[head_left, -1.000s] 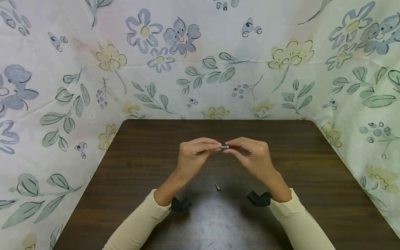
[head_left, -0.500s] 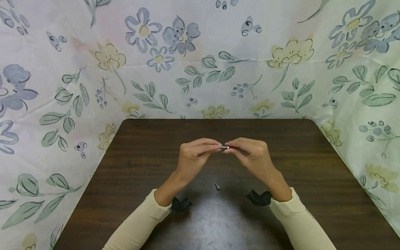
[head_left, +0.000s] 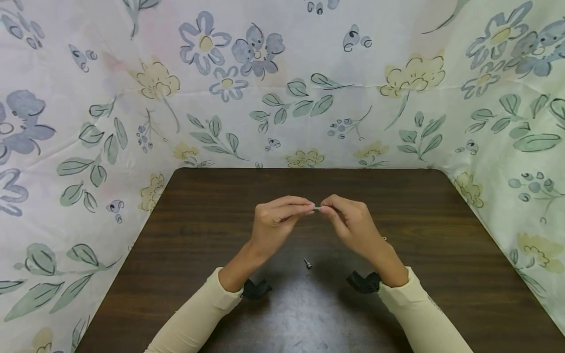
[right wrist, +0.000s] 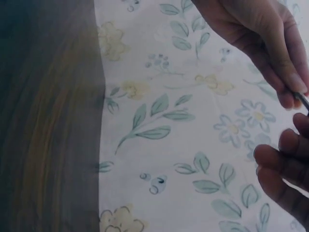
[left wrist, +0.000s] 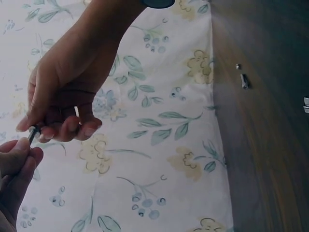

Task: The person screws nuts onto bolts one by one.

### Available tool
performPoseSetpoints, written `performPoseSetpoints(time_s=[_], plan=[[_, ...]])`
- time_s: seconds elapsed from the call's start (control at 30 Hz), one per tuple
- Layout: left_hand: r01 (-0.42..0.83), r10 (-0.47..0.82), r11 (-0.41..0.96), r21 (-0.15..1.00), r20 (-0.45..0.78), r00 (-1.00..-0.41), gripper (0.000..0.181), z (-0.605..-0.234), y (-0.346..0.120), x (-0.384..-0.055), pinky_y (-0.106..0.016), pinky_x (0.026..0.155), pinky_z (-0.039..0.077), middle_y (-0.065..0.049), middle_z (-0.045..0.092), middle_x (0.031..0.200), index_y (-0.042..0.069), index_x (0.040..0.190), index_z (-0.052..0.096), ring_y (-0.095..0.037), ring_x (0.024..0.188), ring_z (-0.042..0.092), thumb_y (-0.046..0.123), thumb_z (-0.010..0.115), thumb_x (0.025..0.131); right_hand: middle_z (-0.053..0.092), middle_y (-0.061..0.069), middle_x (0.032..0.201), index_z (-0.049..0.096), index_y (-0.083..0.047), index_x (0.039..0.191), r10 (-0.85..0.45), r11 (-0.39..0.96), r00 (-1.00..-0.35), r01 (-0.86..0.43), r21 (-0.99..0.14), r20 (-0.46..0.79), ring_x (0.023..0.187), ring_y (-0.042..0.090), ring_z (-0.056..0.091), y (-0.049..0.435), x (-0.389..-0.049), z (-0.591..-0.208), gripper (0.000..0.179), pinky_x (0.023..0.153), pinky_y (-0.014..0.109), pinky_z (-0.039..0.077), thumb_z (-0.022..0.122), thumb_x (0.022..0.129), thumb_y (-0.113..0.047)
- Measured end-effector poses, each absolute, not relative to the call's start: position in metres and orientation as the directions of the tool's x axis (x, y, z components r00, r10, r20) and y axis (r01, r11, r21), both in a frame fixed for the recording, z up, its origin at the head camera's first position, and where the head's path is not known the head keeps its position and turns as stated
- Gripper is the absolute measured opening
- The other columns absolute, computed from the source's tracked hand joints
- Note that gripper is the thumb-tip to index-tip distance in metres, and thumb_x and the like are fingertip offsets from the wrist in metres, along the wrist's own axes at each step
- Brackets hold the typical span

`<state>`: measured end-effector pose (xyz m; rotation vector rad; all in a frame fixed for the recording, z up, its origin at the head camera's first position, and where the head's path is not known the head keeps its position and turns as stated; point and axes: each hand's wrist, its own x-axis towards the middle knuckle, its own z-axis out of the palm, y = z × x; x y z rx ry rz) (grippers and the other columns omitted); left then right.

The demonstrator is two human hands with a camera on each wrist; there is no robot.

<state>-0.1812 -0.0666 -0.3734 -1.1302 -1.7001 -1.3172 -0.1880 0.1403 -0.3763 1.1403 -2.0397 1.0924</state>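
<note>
A small silver bolt [head_left: 317,209] is held level between the two hands, above the table. My left hand [head_left: 275,218] pinches one end of it between thumb and fingertips. The thumb and forefinger of my right hand [head_left: 350,223] pinch the other end, where the left wrist view shows a wider metal piece [left wrist: 34,130], a head or a nut; I cannot tell which. My right hand's other fingers [right wrist: 273,162] are loosely curled. Fingers cover most of the bolt. A second bolt [head_left: 307,264] lies on the table below the hands.
The dark wooden table [head_left: 198,235] has floral cloth [head_left: 282,122] behind and beside it. By the right wrist a tiny shiny part [head_left: 385,238] shows. Small metal pieces [left wrist: 245,81] lie on the table in the left wrist view. Black camera mounts [head_left: 364,283] sit on both wrists.
My right hand has turned and its knuckles have shifted slightly left, so its fingers now cover the bolt's wider end. A tiny part beside the right wrist has come into view. My left hand stays nearly still.
</note>
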Motion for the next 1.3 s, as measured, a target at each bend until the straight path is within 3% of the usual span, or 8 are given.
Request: performPoseSetpoints(time_s=[0.3, 0.5, 0.6, 0.73, 0.8, 0.9, 0.97, 1.3], plan=[[0.924, 0.207, 0.096, 0.370, 0.900, -0.382, 0.016, -0.374, -0.064, -0.181, -0.027, 0.075, 0.061, -0.012, 0.076, 0.093, -0.005, 0.094, 0.079, -0.021, 0.085, 0.075, -0.013, 0.078, 0.080, 0.048, -0.005, 0.056, 0.055, -0.014, 0.068, -0.323, 0.229, -0.643, -0.765, -0.601, 0.695, 0.046, 0.010, 0.042, 0.130, -0.182, -0.382, 0.041, 0.045, 0.021, 0.035, 0.048, 0.106, 0.000], [0.865, 0.166, -0.016, 0.502, 0.854, -0.493, 0.011, -0.375, -0.063, -0.183, -0.033, 0.072, 0.062, -0.013, 0.076, 0.093, -0.007, 0.092, 0.079, -0.023, 0.086, 0.075, -0.011, 0.077, 0.083, 0.052, 0.001, 0.057, 0.057, -0.010, 0.070, -0.349, 0.149, -0.694, -0.705, -0.693, 0.630, 0.052, 0.016, 0.054, 0.131, -0.181, -0.380, 0.046, 0.051, 0.028, 0.047, 0.037, 0.112, -0.009], [0.837, 0.134, -0.041, 0.546, 0.833, -0.537, 0.009, -0.376, -0.064, -0.184, -0.034, 0.069, 0.062, -0.013, 0.076, 0.091, -0.006, 0.090, 0.079, -0.023, 0.084, 0.074, -0.009, 0.078, 0.082, 0.059, 0.001, 0.064, 0.064, -0.007, 0.082, -0.359, 0.154, -0.680, -0.719, -0.678, 0.639, 0.059, 0.015, 0.059, 0.135, -0.183, -0.379, 0.044, 0.058, 0.029, 0.053, 0.036, 0.113, -0.021], [0.828, 0.116, -0.038, 0.560, 0.825, -0.553, 0.008, -0.374, -0.065, -0.185, -0.033, 0.068, 0.062, -0.012, 0.077, 0.090, -0.005, 0.089, 0.080, -0.023, 0.083, 0.074, -0.008, 0.080, 0.081, 0.070, 0.002, 0.081, 0.071, -0.004, 0.112, -0.345, 0.159, -0.584, -0.808, -0.567, 0.735, 0.070, 0.014, 0.067, 0.143, -0.188, -0.375, 0.019, 0.067, 0.023, 0.057, 0.065, 0.102, -0.019], [0.828, 0.116, -0.032, 0.560, 0.825, -0.553, 0.008, -0.373, -0.066, -0.185, -0.033, 0.068, 0.062, -0.012, 0.077, 0.090, -0.005, 0.089, 0.080, -0.023, 0.083, 0.074, -0.008, 0.080, 0.081, 0.074, 0.004, 0.090, 0.071, -0.002, 0.119, -0.343, 0.149, -0.513, -0.857, -0.494, 0.787, 0.074, 0.015, 0.069, 0.146, -0.189, -0.372, 0.032, 0.069, 0.023, 0.057, 0.079, 0.089, -0.007], [0.827, 0.117, -0.025, 0.562, 0.823, -0.556, 0.008, -0.373, -0.066, -0.185, -0.033, 0.068, 0.062, -0.012, 0.077, 0.090, -0.005, 0.089, 0.080, -0.022, 0.083, 0.074, -0.007, 0.080, 0.081, 0.076, 0.008, 0.094, 0.074, 0.001, 0.114, -0.341, 0.151, -0.430, -0.903, -0.403, 0.836, 0.077, 0.019, 0.072, 0.145, -0.190, -0.369, 0.041, 0.071, 0.024, 0.059, 0.085, 0.075, 0.008], [0.827, 0.120, -0.024, 0.562, 0.822, -0.556, 0.009, -0.373, -0.066, -0.185, -0.033, 0.068, 0.062, -0.012, 0.077, 0.090, -0.004, 0.089, 0.080, -0.022, 0.083, 0.074, -0.007, 0.080, 0.081, 0.077, 0.008, 0.095, 0.076, 0.000, 0.108, -0.336, 0.162, -0.409, -0.913, -0.376, 0.849, 0.078, 0.020, 0.073, 0.145, -0.190, -0.368, 0.039, 0.073, 0.023, 0.058, 0.084, 0.072, 0.013], [0.838, 0.147, -0.020, 0.545, 0.830, -0.537, 0.012, -0.373, -0.066, -0.183, -0.034, 0.072, 0.063, -0.012, 0.077, 0.092, -0.004, 0.092, 0.080, -0.022, 0.086, 0.074, -0.009, 0.079, 0.082, 0.076, 0.004, 0.088, 0.077, -0.006, 0.097, -0.329, 0.183, -0.457, -0.889, -0.419, 0.827, 0.075, 0.013, 0.071, 0.143, -0.190, -0.371, 0.017, 0.072, 0.020, 0.056, 0.079, 0.084, 0.005]])
